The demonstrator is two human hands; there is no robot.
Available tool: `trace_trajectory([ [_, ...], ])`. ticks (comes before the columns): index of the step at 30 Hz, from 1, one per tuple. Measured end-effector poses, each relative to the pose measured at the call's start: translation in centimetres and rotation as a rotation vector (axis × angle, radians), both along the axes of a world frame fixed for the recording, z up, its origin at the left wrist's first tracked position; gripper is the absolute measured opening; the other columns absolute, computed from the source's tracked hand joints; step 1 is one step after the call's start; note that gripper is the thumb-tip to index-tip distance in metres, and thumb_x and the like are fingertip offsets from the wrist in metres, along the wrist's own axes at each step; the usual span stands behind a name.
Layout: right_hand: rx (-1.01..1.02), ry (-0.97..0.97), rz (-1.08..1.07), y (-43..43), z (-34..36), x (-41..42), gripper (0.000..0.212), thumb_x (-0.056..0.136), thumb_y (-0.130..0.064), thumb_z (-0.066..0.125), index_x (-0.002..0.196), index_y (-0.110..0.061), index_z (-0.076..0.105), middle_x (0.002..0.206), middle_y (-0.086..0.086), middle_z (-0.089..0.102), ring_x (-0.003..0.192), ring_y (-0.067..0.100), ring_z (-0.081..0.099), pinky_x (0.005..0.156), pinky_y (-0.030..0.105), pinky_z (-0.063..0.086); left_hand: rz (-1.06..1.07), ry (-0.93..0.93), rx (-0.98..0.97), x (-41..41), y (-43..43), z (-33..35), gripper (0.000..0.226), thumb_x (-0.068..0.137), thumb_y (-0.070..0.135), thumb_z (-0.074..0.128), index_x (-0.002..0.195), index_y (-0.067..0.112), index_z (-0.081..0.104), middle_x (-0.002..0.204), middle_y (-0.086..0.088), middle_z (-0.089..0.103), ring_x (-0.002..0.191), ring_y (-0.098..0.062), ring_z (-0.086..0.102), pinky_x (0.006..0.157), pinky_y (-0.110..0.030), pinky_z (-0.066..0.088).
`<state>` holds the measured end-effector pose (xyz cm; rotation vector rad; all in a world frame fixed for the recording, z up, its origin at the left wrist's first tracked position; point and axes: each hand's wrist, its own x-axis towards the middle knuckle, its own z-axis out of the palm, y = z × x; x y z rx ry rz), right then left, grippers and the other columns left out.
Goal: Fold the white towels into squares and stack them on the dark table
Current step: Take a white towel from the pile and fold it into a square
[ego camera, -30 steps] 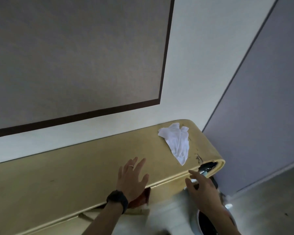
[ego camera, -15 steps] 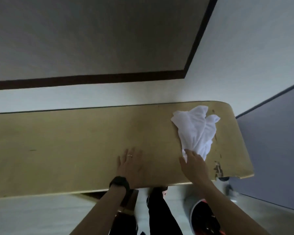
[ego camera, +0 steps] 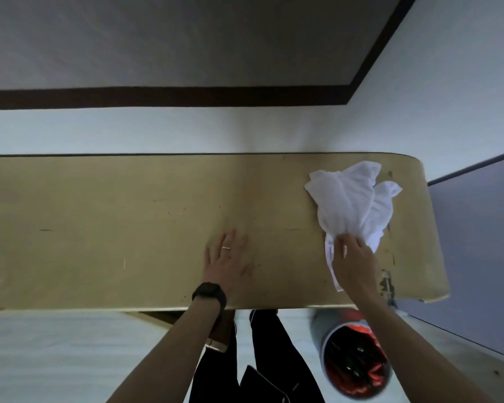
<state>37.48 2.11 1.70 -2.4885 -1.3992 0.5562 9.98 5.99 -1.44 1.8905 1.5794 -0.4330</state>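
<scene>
A crumpled white towel [ego camera: 354, 200] lies near the right end of a long yellowish wooden table [ego camera: 128, 228]. My right hand [ego camera: 354, 261] grips the towel's near edge, fingers curled into the cloth. My left hand [ego camera: 227, 263] rests flat on the tabletop to the left of it, fingers straight, with a ring on one finger and a black watch on the wrist. No dark table is in view.
The table stands against a white wall with a dark-framed panel [ego camera: 186, 39]. A grey bin [ego camera: 352, 356] with red and dark contents sits on the floor under the table's right end. My dark trouser legs [ego camera: 262, 359] show below the near edge.
The view has tilted down onto the tabletop. My right hand has moved from the table's front edge to the towel and taken hold of it. My left hand has settled flat on the wood.
</scene>
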Motion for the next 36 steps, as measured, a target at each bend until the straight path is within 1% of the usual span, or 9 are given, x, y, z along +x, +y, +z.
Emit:
trace_trajectory([
  [4,0.202,-0.139,0.134,0.6,7.0,0.4,0.019,0.098,-0.017,0.039,0.085,-0.011,0.052,0.067,0.006,0.054,0.062,0.031,0.047,0.056,0.032,0.031,0.074,-0.145,-0.009,1.3,2.6,4.6,0.066,0.099,0.036,0.05,0.155,0.031,0.017,0.165,-0.004,0.009,0.15,-0.024,0.01,0.121,-0.039,0.01],
  [8,0.493,-0.311,0.436,2.5,15.0,0.6,0.028,0.097,-0.024,0.037,0.087,-0.009,0.059,0.075,0.007,0.063,0.067,0.027,0.053,0.064,0.036,0.041,-0.001,-0.443,0.237,4.6,5.4,12.7,0.066,0.096,0.043,0.053,0.154,0.032,0.023,0.16,0.004,0.026,0.146,-0.019,0.021,0.118,-0.037,0.02],
  [13,0.432,-0.164,0.566,4.1,23.2,-2.0,0.015,0.098,-0.028,0.046,0.099,-0.025,0.06,0.084,-0.01,0.062,0.078,0.016,0.05,0.063,0.036,0.05,-0.106,-0.759,0.478,7.6,6.3,22.6,0.054,0.091,0.047,0.061,0.141,0.029,0.051,0.142,0.009,0.054,0.128,-0.009,0.045,0.109,-0.023,0.028],
  [16,0.414,-0.064,0.551,3.9,26.1,-4.1,0.008,0.099,-0.024,0.055,0.102,-0.026,0.062,0.09,-0.015,0.063,0.08,0.004,0.054,0.067,0.025,0.05,-0.122,-0.734,0.549,5.8,5.9,24.4,0.031,0.098,0.042,0.051,0.116,0.023,0.068,0.111,0.004,0.071,0.099,-0.013,0.061,0.093,-0.029,0.045],
  [19,0.406,-0.01,0.549,3.4,27.4,-6.8,0.008,0.099,-0.023,0.057,0.101,-0.024,0.065,0.09,-0.013,0.066,0.079,0.0,0.056,0.07,0.015,0.048,-0.178,-0.741,0.54,1.5,5.4,24.3,0.044,0.099,0.045,0.039,0.114,0.019,0.071,0.103,0.0,0.072,0.088,-0.01,0.062,0.086,-0.03,0.05],
  [25,0.378,0.16,0.585,1.9,24.8,-12.7,0.017,0.099,-0.036,0.05,0.099,-0.025,0.063,0.087,-0.018,0.063,0.08,0.001,0.061,0.071,0.028,0.052,-0.216,-0.66,0.855,-8.8,3.5,23.5,0.031,0.092,0.039,0.052,0.098,0.022,0.078,0.097,0.002,0.073,0.085,-0.016,0.065,0.068,-0.026,0.055],
  [31,0.298,0.195,0.63,0.8,22.9,-17.4,0.007,0.094,-0.022,0.066,0.1,-0.021,0.069,0.089,-0.012,0.067,0.075,0.004,0.06,0.068,0.025,0.052,-0.34,-0.472,0.913,-15.3,2.9,22.3,0.028,0.093,0.035,0.05,0.093,0.024,0.077,0.078,0.004,0.073,0.063,-0.018,0.064,0.054,-0.026,0.052],
  [34,0.279,0.132,0.659,0.8,22.8,-18.2,0.009,0.095,-0.023,0.064,0.102,-0.021,0.069,0.093,-0.008,0.068,0.076,0.009,0.061,0.069,0.028,0.052,-0.423,-0.352,0.885,-17.8,3.2,21.4,0.003,0.088,0.023,0.07,0.089,0.022,0.072,0.072,0.003,0.069,0.059,-0.019,0.062,0.053,-0.026,0.047],
  [36,0.262,0.113,0.654,0.7,22.8,-18.7,0.009,0.096,-0.025,0.062,0.102,-0.022,0.068,0.093,-0.009,0.068,0.078,0.01,0.062,0.069,0.028,0.051,-0.426,-0.278,0.829,-18.9,3.1,20.9,0.018,0.079,0.02,0.081,0.088,0.022,0.066,0.065,0.005,0.064,0.054,-0.018,0.058,0.05,-0.025,0.042],
])
